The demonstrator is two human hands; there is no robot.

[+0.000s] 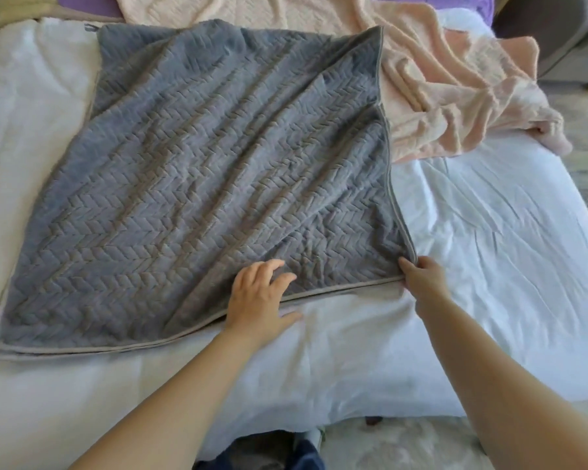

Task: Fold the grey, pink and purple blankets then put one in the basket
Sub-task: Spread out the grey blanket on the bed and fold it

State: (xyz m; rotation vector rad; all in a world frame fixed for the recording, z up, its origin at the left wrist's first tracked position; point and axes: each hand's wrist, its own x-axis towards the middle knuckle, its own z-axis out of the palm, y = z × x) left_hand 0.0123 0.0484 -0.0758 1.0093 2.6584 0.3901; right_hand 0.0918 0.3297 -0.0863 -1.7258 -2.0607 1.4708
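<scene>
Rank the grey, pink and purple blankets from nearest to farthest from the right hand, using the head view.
1. grey blanket: the right hand pinches its near right corner.
2. pink blanket: crumpled farther back, on the right side of the bed.
3. purple blanket: farthest, showing only at the far edge behind the pink one.
</scene>
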